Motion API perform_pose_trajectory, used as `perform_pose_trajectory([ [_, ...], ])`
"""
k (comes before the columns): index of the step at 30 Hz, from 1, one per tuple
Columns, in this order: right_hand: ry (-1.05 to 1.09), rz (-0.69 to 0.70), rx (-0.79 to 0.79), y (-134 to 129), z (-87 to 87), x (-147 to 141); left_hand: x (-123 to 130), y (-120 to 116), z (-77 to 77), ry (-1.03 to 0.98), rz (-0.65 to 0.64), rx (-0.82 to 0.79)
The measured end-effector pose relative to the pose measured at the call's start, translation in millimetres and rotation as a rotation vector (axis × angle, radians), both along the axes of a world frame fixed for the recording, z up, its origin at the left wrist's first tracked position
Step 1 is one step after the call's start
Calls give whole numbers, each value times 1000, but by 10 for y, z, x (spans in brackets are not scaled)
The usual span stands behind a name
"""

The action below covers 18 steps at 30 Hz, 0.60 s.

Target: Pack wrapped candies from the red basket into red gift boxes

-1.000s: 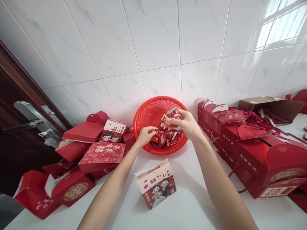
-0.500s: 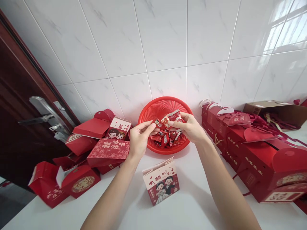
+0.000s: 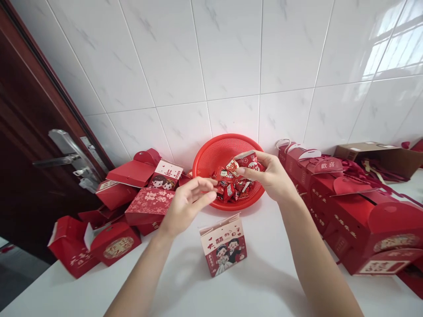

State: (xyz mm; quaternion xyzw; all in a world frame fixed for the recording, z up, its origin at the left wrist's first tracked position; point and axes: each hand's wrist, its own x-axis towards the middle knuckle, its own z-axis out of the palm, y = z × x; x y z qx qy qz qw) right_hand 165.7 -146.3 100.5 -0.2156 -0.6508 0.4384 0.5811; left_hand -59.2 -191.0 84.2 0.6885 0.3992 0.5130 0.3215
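Observation:
My right hand (image 3: 269, 174) grips several wrapped candies (image 3: 247, 163), red ones and a gold-and-red one, over the right side of a red plastic basket (image 3: 208, 154). Loose candies (image 3: 228, 191) in red wrappers lie in the bottom of that basket. Its fingers apart and holding nothing, my left hand (image 3: 191, 202) hovers at the basket's left front rim. On the white table between my forearms stands a small gift box (image 3: 224, 251), printed with a cartoon couple; its top flaps stand up.
Red gift boxes (image 3: 119, 242) are heaped on the left beside a dark door (image 3: 39, 110). A row of larger red boxes (image 3: 350, 215) with handles lines the right side. Behind them lies a cardboard box (image 3: 373, 152). White wall tiles (image 3: 231, 57) rise behind the basket.
My left hand has let go of a small red candy and drawn back to the left and down. My right hand keeps its candies. The view has shifted slightly.

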Motion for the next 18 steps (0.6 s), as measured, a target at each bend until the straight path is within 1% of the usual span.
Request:
perform_pose_trajectory([
  [2,-77,-38,45,-57,40,67,-145,-68,49,287,-130,-41],
  [4,-161,-40,85,-115,72,122,-253,-105,74,504,-267,-112],
  [5,-202,-32,101,-142,85,141,-283,-108,75,566,-322,-145],
  [7,-280,-9,134,-189,104,158,-298,-84,53,601,-384,-186],
  [9,-340,13,165,-216,113,152,-265,-32,7,557,-368,-179],
  [11,-373,20,193,-221,114,134,-206,38,-53,491,-310,-154],
  [15,-417,-3,218,-179,91,95,-62,216,-197,343,-185,-111],
  [18,-449,-18,223,-133,54,72,35,384,-306,256,-137,-56],
])
